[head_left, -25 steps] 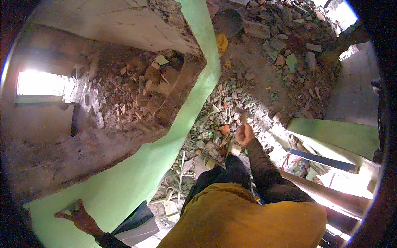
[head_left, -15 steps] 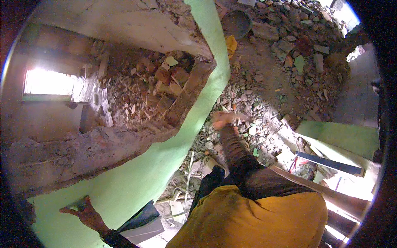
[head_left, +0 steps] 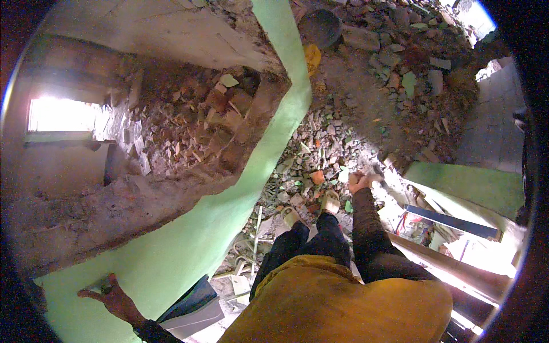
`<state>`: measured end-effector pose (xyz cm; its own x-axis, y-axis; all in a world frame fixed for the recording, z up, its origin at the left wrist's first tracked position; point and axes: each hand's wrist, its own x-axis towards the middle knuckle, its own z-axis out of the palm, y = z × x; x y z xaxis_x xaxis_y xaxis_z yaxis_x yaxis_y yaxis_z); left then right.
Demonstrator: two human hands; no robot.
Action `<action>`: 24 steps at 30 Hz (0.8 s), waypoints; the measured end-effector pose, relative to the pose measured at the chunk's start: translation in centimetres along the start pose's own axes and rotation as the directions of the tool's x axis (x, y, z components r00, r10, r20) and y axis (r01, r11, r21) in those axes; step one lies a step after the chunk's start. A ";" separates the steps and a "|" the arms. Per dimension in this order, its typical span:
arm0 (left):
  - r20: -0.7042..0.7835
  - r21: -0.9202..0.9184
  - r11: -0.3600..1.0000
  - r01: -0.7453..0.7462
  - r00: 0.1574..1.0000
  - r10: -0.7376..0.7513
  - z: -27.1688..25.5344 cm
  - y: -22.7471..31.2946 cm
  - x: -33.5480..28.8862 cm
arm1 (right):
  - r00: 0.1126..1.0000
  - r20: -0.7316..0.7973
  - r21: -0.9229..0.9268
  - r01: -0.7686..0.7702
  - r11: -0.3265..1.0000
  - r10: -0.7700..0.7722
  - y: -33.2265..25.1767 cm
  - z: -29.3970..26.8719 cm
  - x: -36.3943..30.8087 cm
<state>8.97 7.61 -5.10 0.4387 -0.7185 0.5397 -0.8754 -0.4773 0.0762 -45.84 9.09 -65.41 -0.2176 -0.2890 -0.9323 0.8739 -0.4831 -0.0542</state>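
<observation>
My left hand (head_left: 114, 302) rests against the pale green wall (head_left: 166, 251) at the lower left. Its thumb and fingers are spread, and it holds nothing. Stretched out over the rubble (head_left: 320, 146), my right hand (head_left: 359, 182) is ahead of my body at the centre right. Its fingers are small and blurred, so whether it grips anything is unclear. Broken bricks and green-painted chips lie around and beneath it. An orange-red brick piece (head_left: 317, 177) lies to its left. Both my feet, in light sandals (head_left: 330, 202), stand on the debris.
Left of the green wall, a broken opening shows more rubble (head_left: 177, 126) and a bright window (head_left: 63, 114). A dark round pan (head_left: 320, 28) and yellow cloth (head_left: 312, 59) lie far ahead. A dark-edged board (head_left: 454, 223) and a green slab (head_left: 463, 186) stand at right.
My right hand has swung to the right and slightly back toward me. Both sandalled feet now show. My left hand stays against the wall, and the view has shifted slightly.
</observation>
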 end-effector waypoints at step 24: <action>-0.084 -0.242 0.956 -0.167 0.985 0.151 0.3 -0.7 -0.2 | 0.898 0.368 -0.242 -0.159 0.957 0.242 8.0 5.2 11.6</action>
<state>9.61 7.94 -5.54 0.2831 -0.7369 0.6139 -0.9591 -0.2137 0.1858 -43.64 -2.39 -74.82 -0.1436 -0.6807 -0.7183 0.9763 -0.2162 0.0098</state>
